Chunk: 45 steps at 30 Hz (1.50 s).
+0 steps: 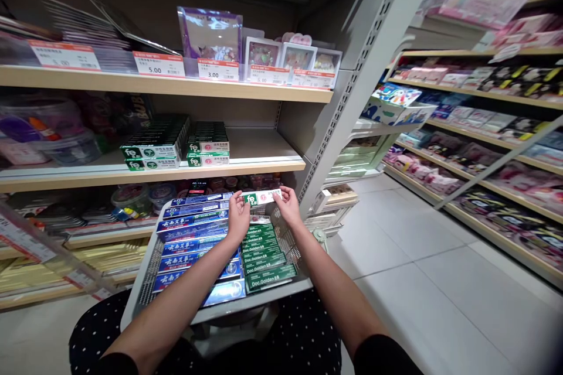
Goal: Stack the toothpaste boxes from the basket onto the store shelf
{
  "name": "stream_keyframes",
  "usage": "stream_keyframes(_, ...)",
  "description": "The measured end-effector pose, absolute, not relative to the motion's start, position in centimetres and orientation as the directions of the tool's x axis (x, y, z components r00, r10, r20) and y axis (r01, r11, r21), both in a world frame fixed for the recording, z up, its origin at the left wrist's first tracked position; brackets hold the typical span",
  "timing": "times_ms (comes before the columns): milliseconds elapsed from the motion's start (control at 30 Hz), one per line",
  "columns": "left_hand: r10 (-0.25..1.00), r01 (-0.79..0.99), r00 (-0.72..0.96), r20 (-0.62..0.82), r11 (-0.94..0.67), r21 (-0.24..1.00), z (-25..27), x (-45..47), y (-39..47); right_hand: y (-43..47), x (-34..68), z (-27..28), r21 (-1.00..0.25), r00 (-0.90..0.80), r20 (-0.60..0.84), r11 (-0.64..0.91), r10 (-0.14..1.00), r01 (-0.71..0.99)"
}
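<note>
A green-and-white toothpaste box [268, 197] is held level by its two ends above the far side of a grey basket [275, 300]. My left hand [238, 215] is closed on its left end and my right hand [288, 206] pinches its right end. Under my hands, a row of green toothpaste boxes [265, 258] lies in the right half of the basket. Blue toothpaste boxes [182, 245] fill the left half, partly covered by my left forearm.
Ahead, a shelf [259, 159] carries two groups of green-and-white boxes [153, 149], with plastic tubs [65, 129] on their left. A higher shelf [176, 82] holds small packs behind price labels. On the right are a slotted metal upright [347, 94] and a tiled aisle [396, 234].
</note>
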<state>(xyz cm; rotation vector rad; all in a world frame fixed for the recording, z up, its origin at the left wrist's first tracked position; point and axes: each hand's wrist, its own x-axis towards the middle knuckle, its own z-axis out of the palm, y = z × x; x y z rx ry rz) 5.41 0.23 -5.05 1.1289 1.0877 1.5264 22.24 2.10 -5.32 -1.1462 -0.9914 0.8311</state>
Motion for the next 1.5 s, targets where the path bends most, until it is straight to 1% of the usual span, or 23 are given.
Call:
stream_keyframes(100, 0.967, -0.229, -0.215, 0.136, -0.185, 0.956, -5.0, 5.8, 0.4, 2.3, 22.4, -5.4, -0.972, 0.39, 0.181, 0.224, 0.903, -0.066)
stream_keyframes(233, 0.961, -0.223, -0.24, 0.137, -0.192, 0.956, -4.9, 6.2, 0.4, 2.1, 22.2, -5.4, -0.97, 0.394, 0.213, 0.24, 0.894, -0.021)
stream_keyframes(400, 0.946, -0.16, -0.277, 0.17, -0.22, 0.962, -4.0, 5.9, 0.7, 2.0, 21.3, -4.5, -0.938, 0.398, 0.347, 0.315, 0.849, 0.146)
stream_keyframes(500, 0.927, -0.126, -0.308, 0.214, -0.263, 0.957, -2.7, 4.8, 1.4, 2.2, 19.8, -2.7, -0.901, 0.358, 0.43, 0.365, 0.829, 0.235)
stream_keyframes(600, 0.884, -0.08, -0.38, 0.275, -0.327, 0.942, -1.0, 2.8, 2.9, 3.0, 17.5, -0.3, -0.875, 0.311, 0.477, 0.411, 0.822, 0.254)
stream_keyframes(700, 0.816, 0.017, -0.438, 0.376, -0.411, 0.912, 1.2, -0.1, 4.8, 4.5, 14.6, 2.4, -0.864, 0.286, 0.502, 0.459, 0.817, 0.205)
stream_keyframes(800, 0.729, 0.208, -0.456, 0.51, -0.47, 0.858, 3.6, -3.5, 6.4, 6.3, 11.5, 4.9, -0.849, 0.275, 0.528, 0.492, 0.804, 0.193)
stream_keyframes(900, 0.657, 0.375, -0.46, 0.598, -0.467, 0.801, 5.6, -6.3, 7.6, 8.2, 8.8, 6.3, -0.839, 0.27, 0.543, 0.501, 0.795, 0.214)
stream_keyframes(1000, 0.617, 0.475, -0.455, 0.642, -0.442, 0.761, 6.5, -8.0, 8.6, 9.8, 6.9, 6.4, -0.826, 0.281, 0.558, 0.49, 0.781, 0.277)
stream_keyframes(1067, 0.618, 0.517, -0.445, 0.648, -0.413, 0.75, 6.3, -8.5, 9.2, 10.6, 6.1, 6.1, -0.815, 0.302, 0.567, 0.47, 0.766, 0.339)
stream_keyframes(1200, 0.631, 0.502, -0.455, 0.628, -0.401, 0.766, 5.2, -8.6, 10.4, 11.6, 5.4, 5.1, -0.787, 0.312, 0.603, 0.48, 0.734, 0.388)
stream_keyframes(1267, 0.629, 0.493, -0.46, 0.626, -0.406, 0.77, 4.7, -8.5, 11.0, 12.1, 5.3, 4.8, -0.784, 0.303, 0.607, 0.493, 0.735, 0.378)
stream_keyframes(1500, 0.648, 0.451, -0.482, 0.59, -0.393, 0.801, 4.4, -8.7, 12.7, 14.0, 4.9, 4.1, -0.827, 0.316, 0.555, 0.47, 0.77, 0.308)
